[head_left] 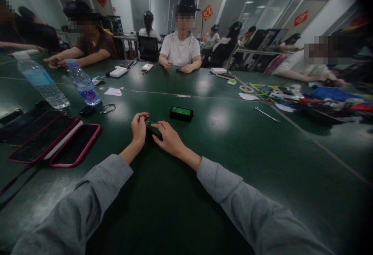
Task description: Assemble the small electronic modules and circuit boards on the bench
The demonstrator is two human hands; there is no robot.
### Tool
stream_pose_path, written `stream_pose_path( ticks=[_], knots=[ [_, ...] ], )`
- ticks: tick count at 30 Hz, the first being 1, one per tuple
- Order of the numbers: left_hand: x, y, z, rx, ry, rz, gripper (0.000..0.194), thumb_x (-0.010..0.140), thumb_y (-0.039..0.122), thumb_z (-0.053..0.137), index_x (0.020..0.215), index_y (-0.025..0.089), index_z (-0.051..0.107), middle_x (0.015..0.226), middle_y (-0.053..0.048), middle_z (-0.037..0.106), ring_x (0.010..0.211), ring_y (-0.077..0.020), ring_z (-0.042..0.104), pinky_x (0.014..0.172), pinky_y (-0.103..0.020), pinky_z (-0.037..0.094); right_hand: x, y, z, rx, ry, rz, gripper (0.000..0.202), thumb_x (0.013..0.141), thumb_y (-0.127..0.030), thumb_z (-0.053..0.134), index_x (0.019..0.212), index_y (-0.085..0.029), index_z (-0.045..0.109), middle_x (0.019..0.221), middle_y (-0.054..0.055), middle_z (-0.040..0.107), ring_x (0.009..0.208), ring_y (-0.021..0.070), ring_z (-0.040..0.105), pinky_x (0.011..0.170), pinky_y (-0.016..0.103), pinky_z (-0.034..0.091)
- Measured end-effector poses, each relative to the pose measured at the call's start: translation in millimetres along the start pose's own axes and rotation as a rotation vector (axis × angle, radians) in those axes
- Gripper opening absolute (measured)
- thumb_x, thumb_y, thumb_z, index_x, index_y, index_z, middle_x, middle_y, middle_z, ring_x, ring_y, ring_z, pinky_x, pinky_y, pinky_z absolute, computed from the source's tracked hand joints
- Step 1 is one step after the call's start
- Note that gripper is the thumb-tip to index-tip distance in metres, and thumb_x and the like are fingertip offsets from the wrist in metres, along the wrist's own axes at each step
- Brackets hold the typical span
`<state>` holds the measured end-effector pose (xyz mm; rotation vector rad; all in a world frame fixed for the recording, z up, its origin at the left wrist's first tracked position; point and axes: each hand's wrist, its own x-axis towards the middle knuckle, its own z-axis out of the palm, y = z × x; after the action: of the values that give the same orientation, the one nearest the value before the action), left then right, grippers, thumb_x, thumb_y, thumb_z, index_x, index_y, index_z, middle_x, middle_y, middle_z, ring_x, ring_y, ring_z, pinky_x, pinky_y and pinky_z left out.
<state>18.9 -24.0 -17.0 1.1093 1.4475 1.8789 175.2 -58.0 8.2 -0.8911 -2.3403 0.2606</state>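
Between my hands is a green circuit board [153,128] in a black case. My left hand [138,128] grips its left end, with fingers curled around the far edge. My right hand [169,139] holds the near right side, its fingers lying over the top of the board and its thumb at the near side. Parts of the case are hidden behind both hands. Just beyond them, to the right, a second circuit board [182,111] sits in a similar black case [183,118] on the green table [227,161].
To the left lie a red-edged phone [76,145], an open phone cover [43,138] and two water bottles [43,82] [84,84]. A wrench [267,114] and a heap of cables [314,99] lie right. Across the table sits a person in white [180,47].
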Motion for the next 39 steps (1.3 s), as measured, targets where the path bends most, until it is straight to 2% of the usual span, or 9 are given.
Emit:
stream_pose_path(
  ticks=[7, 11, 15, 20, 24, 27, 34, 39],
  knots=[
    [0, 0, 0.0, 0.003, -0.007, -0.014, 0.019, 0.08, 0.021, 0.044, 0.082, 0.019, 0.063, 0.083, -0.004, 0.065, 0.081, -0.0149, 0.061, 0.08, -0.03, 0.048, 1, 0, 4, -0.031, 0.008, -0.007, 0.043, 0.089, -0.027, 0.053, 0.13, -0.017, 0.045, 0.121, 0.011, 0.052, 0.113, 0.0232, 0.05, 0.096, 0.041, 0.047],
    [0, -2, 0.1, 0.005, -0.009, -0.012, 0.019, 0.08, 0.022, 0.044, 0.083, 0.019, 0.062, 0.085, -0.003, 0.064, 0.083, -0.0153, 0.061, 0.081, -0.03, 0.048, 0, 2, 6, -0.086, 0.066, 0.068, 0.051, 0.086, -0.034, 0.056, 0.131, -0.013, 0.043, 0.122, 0.015, 0.051, 0.113, 0.027, 0.049, 0.094, 0.045, 0.047],
    [0, -3, 0.7, 0.011, -0.003, -0.015, 0.018, 0.08, 0.022, 0.044, 0.083, 0.019, 0.062, 0.087, -0.004, 0.065, 0.085, -0.0157, 0.062, 0.082, -0.03, 0.049, 0, 3, 6, -0.089, 0.073, 0.11, 0.05, 0.085, -0.039, 0.057, 0.127, -0.013, 0.046, 0.117, 0.014, 0.053, 0.105, 0.0258, 0.053, 0.089, 0.043, 0.049],
    [-1, -1, 1.1, 0.02, 0.004, -0.004, 0.018, 0.08, 0.021, 0.044, 0.081, 0.019, 0.062, 0.085, -0.003, 0.065, 0.083, -0.0156, 0.061, 0.081, -0.03, 0.048, 1, 1, 5, -0.151, 0.079, 0.096, 0.046, 0.085, -0.031, 0.056, 0.125, -0.01, 0.047, 0.116, 0.015, 0.055, 0.107, 0.0275, 0.051, 0.089, 0.044, 0.048],
    [-1, 1, 0.6, 0.032, 0.009, 0.015, 0.02, 0.08, 0.021, 0.044, 0.082, 0.019, 0.064, 0.084, -0.003, 0.064, 0.083, -0.0154, 0.06, 0.081, -0.029, 0.047, 1, -3, 1, -0.203, 0.064, 0.058, 0.047, 0.083, -0.018, 0.055, 0.128, -0.015, 0.044, 0.124, 0.015, 0.052, 0.114, 0.0284, 0.047, 0.092, 0.044, 0.045],
    [-1, 2, 0.3, 0.041, 0.008, 0.009, 0.021, 0.081, 0.02, 0.043, 0.082, 0.019, 0.064, 0.082, -0.003, 0.064, 0.081, -0.0152, 0.06, 0.08, -0.029, 0.047, 1, -6, -2, -0.216, 0.033, 0.02, 0.049, 0.082, -0.015, 0.055, 0.129, -0.015, 0.043, 0.127, 0.015, 0.05, 0.116, 0.0285, 0.045, 0.093, 0.045, 0.044],
    [-1, 1, -0.2, 0.031, 0.018, 0.009, 0.021, 0.081, 0.019, 0.043, 0.08, 0.019, 0.064, 0.081, -0.002, 0.063, 0.079, -0.0145, 0.059, 0.079, -0.029, 0.046, 1, -6, -3, -0.15, 0.06, 0.008, 0.041, 0.09, -0.031, 0.051, 0.127, -0.013, 0.045, 0.125, 0.015, 0.052, 0.115, 0.0272, 0.046, 0.093, 0.043, 0.042],
    [0, 0, -0.5, -0.007, 0.022, 0.01, 0.021, 0.08, 0.017, 0.043, 0.077, 0.018, 0.064, 0.077, -0.002, 0.062, 0.076, -0.0141, 0.058, 0.075, -0.027, 0.044, 2, -3, -2, -0.115, 0.089, 0.024, 0.035, 0.09, -0.028, 0.05, 0.123, -0.015, 0.049, 0.12, 0.012, 0.054, 0.111, 0.0254, 0.048, 0.09, 0.04, 0.042]
  ],
)
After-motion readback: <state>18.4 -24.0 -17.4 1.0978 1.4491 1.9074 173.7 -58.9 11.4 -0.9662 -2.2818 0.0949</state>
